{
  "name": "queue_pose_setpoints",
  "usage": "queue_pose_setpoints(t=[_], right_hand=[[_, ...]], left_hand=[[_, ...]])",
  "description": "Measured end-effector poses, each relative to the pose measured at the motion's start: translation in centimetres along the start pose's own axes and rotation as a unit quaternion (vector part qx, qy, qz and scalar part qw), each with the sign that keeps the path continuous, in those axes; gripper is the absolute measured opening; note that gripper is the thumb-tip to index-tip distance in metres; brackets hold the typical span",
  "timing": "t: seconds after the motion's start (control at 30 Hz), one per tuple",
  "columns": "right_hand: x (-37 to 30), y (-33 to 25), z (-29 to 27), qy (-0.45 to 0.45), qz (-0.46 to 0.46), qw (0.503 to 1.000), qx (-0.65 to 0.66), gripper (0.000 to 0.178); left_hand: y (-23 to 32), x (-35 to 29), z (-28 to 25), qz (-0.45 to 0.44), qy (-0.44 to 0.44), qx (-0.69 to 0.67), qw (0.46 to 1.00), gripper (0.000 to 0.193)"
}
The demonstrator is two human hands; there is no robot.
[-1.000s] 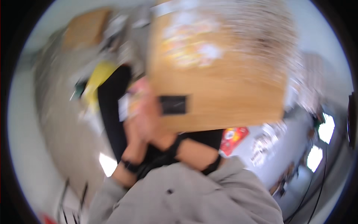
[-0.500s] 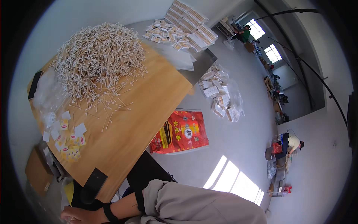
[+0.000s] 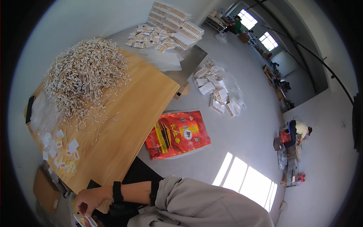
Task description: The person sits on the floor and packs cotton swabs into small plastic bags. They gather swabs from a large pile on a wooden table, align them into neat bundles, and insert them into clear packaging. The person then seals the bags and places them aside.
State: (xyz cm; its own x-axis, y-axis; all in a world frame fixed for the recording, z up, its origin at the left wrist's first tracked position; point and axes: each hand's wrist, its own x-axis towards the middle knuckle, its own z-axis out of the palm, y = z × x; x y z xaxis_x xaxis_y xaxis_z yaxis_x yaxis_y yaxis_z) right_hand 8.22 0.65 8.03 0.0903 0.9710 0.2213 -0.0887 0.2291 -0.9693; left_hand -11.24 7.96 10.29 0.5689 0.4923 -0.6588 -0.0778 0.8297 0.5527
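My right hand [image 3: 90, 200] reaches in from the lower right, its fingers bent and closed on the edge of a small packet of cotton swabs [image 3: 84, 220] at the bottom edge. What seems to be a bit of my left hand [image 3: 99, 222] shows in shadow beside that packet; its fingers are mostly cut off. Close above, the wooden table [image 3: 124, 125] carries a big heap of loose cotton swabs [image 3: 87, 73], with stray ones at its near side. Small yellow and white cards [image 3: 68, 160] lie scattered at the table's left edge.
Clear plastic [image 3: 43, 117] lies by the heap. Stacked swab packets [image 3: 170, 19] stand on the far surface. Bagged packets [image 3: 217, 89] and a red printed sack [image 3: 179, 134] are on the floor. A cardboard box [image 3: 46, 187] sits lower left. A person [image 3: 298, 132] works at right, another [image 3: 234, 26] far back.
My right hand has risen and moved slightly right, and the packet of swabs has come into sight beneath it. The view has shifted, so the table and heap sit further left.
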Motion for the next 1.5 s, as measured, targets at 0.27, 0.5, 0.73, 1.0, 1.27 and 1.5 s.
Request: queue_pose_setpoints(t=[0.27, 0.5, 0.73, 1.0, 1.27, 1.5], right_hand=[[-2.5, -1.2, -1.9, 0.028, 0.009, 0.997, -0.075, 0.014], [-2.5, -1.7, -2.0, 0.103, 0.005, 0.985, -0.136, 0.012], [-3.3, -3.2, -4.0, 0.065, 0.201, 0.976, -0.055, 0.010], [-4.3, -2.9, -3.7, 0.115, 0.158, 0.972, -0.132, 0.010], [-4.8, -0.4, -1.5, 0.267, 0.159, 0.950, 0.009, 0.020], [-3.8, -0.6, -1.0, 0.260, 0.171, 0.950, 0.043, 0.018]], left_hand=[[-2.0, 0.2, 2.3, -0.028, 0.003, 0.015, 0.999, 0.037], [-3.0, 2.1, 2.4, 0.012, -0.056, 0.006, 0.998, 0.036], [-4.1, 3.7, 2.8, -0.024, -0.119, -0.043, 0.992, 0.038], [-4.7, 3.9, 4.6, -0.018, -0.090, -0.053, 0.994, 0.035], [-4.0, 5.1, 4.9, 0.003, -0.068, -0.086, 0.994, 0.031], [-4.3, 5.4, 4.3, 0.002, -0.058, -0.080, 0.995, 0.033]])
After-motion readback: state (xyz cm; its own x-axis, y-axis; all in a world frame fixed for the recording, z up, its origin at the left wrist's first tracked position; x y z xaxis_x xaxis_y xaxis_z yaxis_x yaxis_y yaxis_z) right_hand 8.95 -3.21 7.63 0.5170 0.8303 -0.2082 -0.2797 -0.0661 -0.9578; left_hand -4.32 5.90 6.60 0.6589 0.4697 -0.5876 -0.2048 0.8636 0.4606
